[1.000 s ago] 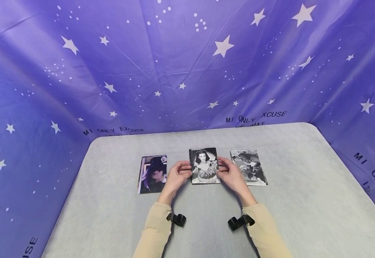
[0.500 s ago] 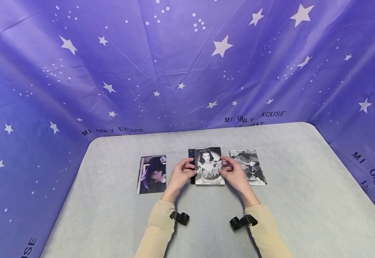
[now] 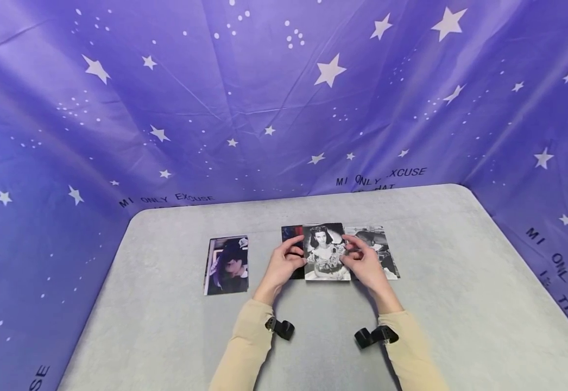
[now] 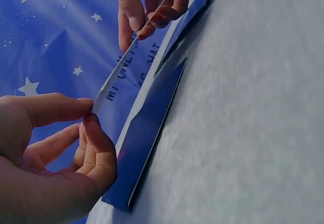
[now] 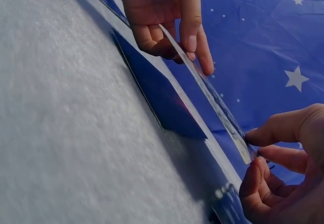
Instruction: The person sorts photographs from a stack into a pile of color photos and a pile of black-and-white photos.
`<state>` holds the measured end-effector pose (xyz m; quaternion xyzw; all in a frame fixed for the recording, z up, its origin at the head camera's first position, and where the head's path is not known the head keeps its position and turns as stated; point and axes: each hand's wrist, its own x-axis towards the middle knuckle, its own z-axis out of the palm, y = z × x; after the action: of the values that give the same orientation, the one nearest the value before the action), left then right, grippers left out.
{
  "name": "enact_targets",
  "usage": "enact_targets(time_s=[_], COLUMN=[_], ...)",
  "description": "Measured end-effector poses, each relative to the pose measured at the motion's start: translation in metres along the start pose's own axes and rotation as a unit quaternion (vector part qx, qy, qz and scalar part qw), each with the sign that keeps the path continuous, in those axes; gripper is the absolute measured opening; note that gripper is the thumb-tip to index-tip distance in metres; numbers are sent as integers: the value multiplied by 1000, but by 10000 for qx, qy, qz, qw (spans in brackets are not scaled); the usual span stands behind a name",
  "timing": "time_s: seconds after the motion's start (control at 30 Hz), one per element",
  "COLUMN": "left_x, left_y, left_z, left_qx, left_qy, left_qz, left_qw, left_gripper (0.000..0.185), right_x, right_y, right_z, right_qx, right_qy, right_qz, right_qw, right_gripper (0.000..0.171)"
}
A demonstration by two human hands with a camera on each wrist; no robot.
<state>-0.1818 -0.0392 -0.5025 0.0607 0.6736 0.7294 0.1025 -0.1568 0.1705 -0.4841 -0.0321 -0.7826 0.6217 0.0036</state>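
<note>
A black-and-white photo card [image 3: 324, 255] of a dark-haired figure in a pale dress is held up off the table by both hands. My left hand [image 3: 284, 266] pinches its left edge between thumb and fingers, and my right hand [image 3: 366, 266] pinches the right edge. In the left wrist view the card [image 4: 126, 51] appears nearly edge-on, above a dark photo card [image 4: 147, 143] lying on the table. The head view shows that dark card [image 3: 291, 232] partly covered by the held one. To the right lies a black-and-white pile of cards [image 3: 386, 255], partly hidden by my right hand.
Another pile of photo cards [image 3: 227, 266], with a purple-toned picture on top, lies to the left. The grey table [image 3: 166, 336] meets a purple star-patterned cloth [image 3: 245, 81] at its back and sides. A black camera strap [image 3: 284, 329] sits on each wrist.
Both hands have lifted the black-and-white card from the middle pile and moved it right. The dark card beneath now shows at the left, and the held card comes up against the right pile in view.
</note>
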Motion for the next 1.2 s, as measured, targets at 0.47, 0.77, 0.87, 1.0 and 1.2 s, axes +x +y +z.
enact_targets(time_s=[0.47,0.77,0.87,1.0,1.2], left_x=[-6,-2,-1,1,13], left_y=[23,24,25,25,8], left_z=[20,34,39,45,56], left_qx=[-197,-108,-18,82,160], left_qy=[-388,-567,-595,-636,-593], left_qz=[-78,-94,-118,-126,-43], left_qw=[9990,9983,9982,9979,9981], left_gripper=[55,56,55,54,55], right_x=[-3,-3,-3,-3,-2], right_y=[20,23,24,25,25], right_z=[-22,-40,-46,-53,-64], right_qx=[-143,-139,-212,-187,-176], right_qy=[154,119,32,22,16], right_qz=[-182,-69,-132,-231,-272], right_qw=[9996,9998,9997,9996,9995], right_gripper=[46,51,51,49,50])
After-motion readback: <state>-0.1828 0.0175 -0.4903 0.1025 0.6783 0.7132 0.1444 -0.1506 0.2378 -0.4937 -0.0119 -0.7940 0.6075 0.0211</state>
